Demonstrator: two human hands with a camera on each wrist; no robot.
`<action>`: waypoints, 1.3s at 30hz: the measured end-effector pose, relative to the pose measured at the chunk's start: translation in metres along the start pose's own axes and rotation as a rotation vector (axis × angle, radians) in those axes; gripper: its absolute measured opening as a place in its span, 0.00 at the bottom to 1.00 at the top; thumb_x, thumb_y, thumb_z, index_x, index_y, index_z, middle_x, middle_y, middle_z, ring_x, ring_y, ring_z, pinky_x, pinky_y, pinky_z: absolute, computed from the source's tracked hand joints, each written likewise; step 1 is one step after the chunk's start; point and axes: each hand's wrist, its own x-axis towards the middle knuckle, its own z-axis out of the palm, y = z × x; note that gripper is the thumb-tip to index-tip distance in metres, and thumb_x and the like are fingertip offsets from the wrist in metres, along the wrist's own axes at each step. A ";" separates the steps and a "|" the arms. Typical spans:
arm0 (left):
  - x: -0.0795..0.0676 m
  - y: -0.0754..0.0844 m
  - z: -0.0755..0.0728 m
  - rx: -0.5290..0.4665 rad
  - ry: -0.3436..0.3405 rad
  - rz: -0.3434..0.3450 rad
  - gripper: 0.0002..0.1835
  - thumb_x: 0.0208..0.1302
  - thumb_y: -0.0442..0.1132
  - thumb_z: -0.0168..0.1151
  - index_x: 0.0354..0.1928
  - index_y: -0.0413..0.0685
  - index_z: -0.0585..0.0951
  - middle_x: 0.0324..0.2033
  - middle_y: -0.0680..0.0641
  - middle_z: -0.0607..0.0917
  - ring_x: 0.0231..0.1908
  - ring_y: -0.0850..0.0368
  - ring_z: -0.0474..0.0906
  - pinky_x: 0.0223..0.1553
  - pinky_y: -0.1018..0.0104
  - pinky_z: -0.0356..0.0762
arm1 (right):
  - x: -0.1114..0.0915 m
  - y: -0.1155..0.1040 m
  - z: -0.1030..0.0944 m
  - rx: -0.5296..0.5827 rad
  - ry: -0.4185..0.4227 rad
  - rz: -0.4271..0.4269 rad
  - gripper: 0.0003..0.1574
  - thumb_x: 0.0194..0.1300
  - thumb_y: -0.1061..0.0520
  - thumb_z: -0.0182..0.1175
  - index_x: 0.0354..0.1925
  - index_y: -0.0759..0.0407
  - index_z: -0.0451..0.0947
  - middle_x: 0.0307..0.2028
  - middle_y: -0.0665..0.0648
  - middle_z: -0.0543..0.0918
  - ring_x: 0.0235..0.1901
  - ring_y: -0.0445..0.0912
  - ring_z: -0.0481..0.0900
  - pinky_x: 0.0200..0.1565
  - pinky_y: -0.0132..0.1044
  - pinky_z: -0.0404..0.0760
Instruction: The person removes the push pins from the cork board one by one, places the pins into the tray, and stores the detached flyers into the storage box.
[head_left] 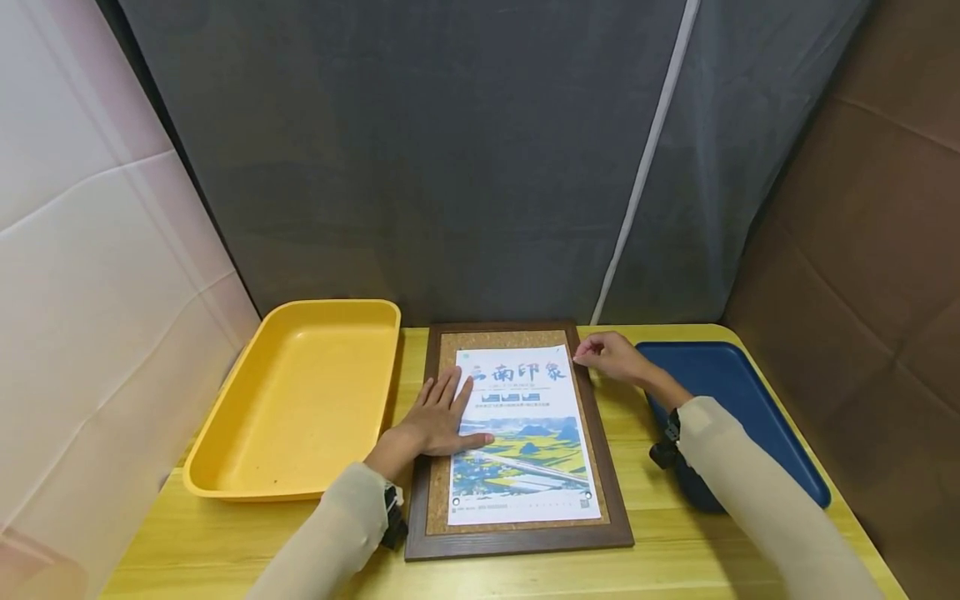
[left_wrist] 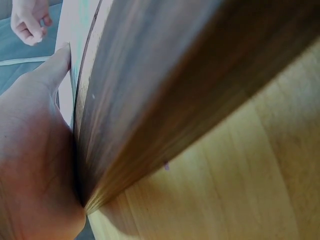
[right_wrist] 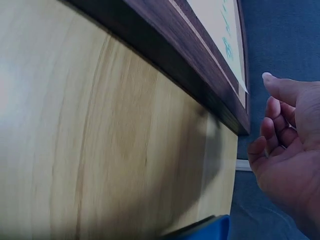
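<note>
A printed poster (head_left: 517, 471) with blue lettering and a landscape picture lies on a cork board (head_left: 495, 340) in a dark brown wooden frame (head_left: 525, 543). Small round pins (head_left: 456, 502) show at the poster's lower corners. My left hand (head_left: 442, 417) rests with spread fingers on the poster's left side, its heel over the frame's left edge. Beside the poster's upper right corner is my right hand (head_left: 611, 354), fingers curled and thumb against the index finger. I cannot tell whether anything is between those fingertips. In the right wrist view the poster's corner (right_wrist: 243, 89) points towards the thumb.
To the left stands a shallow yellow tray (head_left: 300, 400). A dark blue tray (head_left: 712, 375) sits at the right, partly behind my right forearm. Grey cloth (head_left: 420, 158) hangs behind the table (head_left: 547, 575), white cloth (head_left: 90, 250) at the left and brown cloth (head_left: 870, 267) at the right.
</note>
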 end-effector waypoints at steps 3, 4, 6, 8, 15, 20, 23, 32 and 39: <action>-0.001 0.001 -0.001 -0.006 0.001 0.004 0.64 0.65 0.81 0.47 0.86 0.49 0.37 0.84 0.41 0.31 0.84 0.42 0.26 0.81 0.40 0.27 | -0.004 0.002 -0.004 -0.006 -0.004 -0.017 0.07 0.75 0.60 0.65 0.41 0.63 0.86 0.34 0.56 0.83 0.37 0.49 0.75 0.40 0.38 0.76; -0.001 0.002 -0.001 -0.004 0.000 0.004 0.64 0.65 0.81 0.47 0.86 0.48 0.37 0.84 0.41 0.31 0.84 0.42 0.26 0.81 0.40 0.27 | -0.005 0.003 -0.005 -0.006 -0.006 -0.026 0.07 0.75 0.60 0.65 0.41 0.63 0.86 0.34 0.56 0.84 0.37 0.49 0.75 0.40 0.38 0.76; -0.002 0.002 -0.001 -0.004 0.000 0.007 0.63 0.65 0.81 0.47 0.86 0.48 0.37 0.84 0.41 0.31 0.84 0.42 0.26 0.81 0.40 0.27 | -0.008 0.005 -0.008 -0.006 -0.007 -0.037 0.07 0.75 0.60 0.65 0.40 0.63 0.86 0.34 0.57 0.84 0.37 0.49 0.75 0.41 0.38 0.76; -0.001 0.003 -0.001 0.001 0.000 0.007 0.63 0.65 0.81 0.47 0.86 0.48 0.37 0.85 0.41 0.31 0.84 0.42 0.27 0.81 0.40 0.28 | -0.011 0.005 -0.012 -0.001 -0.006 -0.050 0.07 0.75 0.61 0.65 0.40 0.64 0.86 0.34 0.58 0.85 0.37 0.49 0.75 0.41 0.38 0.76; 0.001 0.005 0.001 0.019 -0.009 0.000 0.64 0.65 0.82 0.46 0.86 0.49 0.37 0.85 0.41 0.31 0.84 0.42 0.27 0.81 0.41 0.27 | -0.020 0.014 -0.024 0.003 -0.012 -0.071 0.07 0.76 0.61 0.64 0.42 0.66 0.86 0.35 0.56 0.84 0.38 0.48 0.75 0.43 0.35 0.76; 0.001 0.004 0.001 0.017 -0.008 0.005 0.64 0.65 0.83 0.46 0.86 0.49 0.37 0.85 0.41 0.31 0.84 0.42 0.27 0.81 0.41 0.27 | -0.029 0.018 -0.033 -0.016 -0.009 -0.051 0.08 0.77 0.59 0.64 0.41 0.64 0.85 0.35 0.55 0.84 0.37 0.49 0.75 0.41 0.36 0.74; 0.001 0.005 0.001 0.018 -0.013 0.004 0.64 0.65 0.83 0.46 0.86 0.49 0.36 0.84 0.41 0.31 0.84 0.42 0.27 0.81 0.41 0.27 | -0.036 0.022 -0.039 -0.021 -0.008 -0.032 0.10 0.77 0.58 0.64 0.42 0.65 0.85 0.36 0.57 0.84 0.36 0.48 0.75 0.41 0.36 0.74; 0.000 0.005 -0.003 0.012 -0.023 0.001 0.64 0.65 0.83 0.45 0.86 0.48 0.37 0.85 0.40 0.31 0.84 0.41 0.26 0.81 0.42 0.24 | -0.048 0.032 -0.055 -0.044 0.015 0.025 0.09 0.76 0.58 0.65 0.41 0.65 0.85 0.35 0.56 0.83 0.36 0.47 0.75 0.41 0.33 0.76; 0.003 0.004 0.002 0.008 -0.014 -0.003 0.64 0.65 0.82 0.47 0.86 0.49 0.36 0.84 0.42 0.30 0.84 0.42 0.26 0.81 0.41 0.26 | -0.061 0.042 -0.066 -0.034 0.010 0.013 0.08 0.76 0.61 0.65 0.42 0.67 0.84 0.37 0.59 0.83 0.36 0.47 0.74 0.41 0.33 0.74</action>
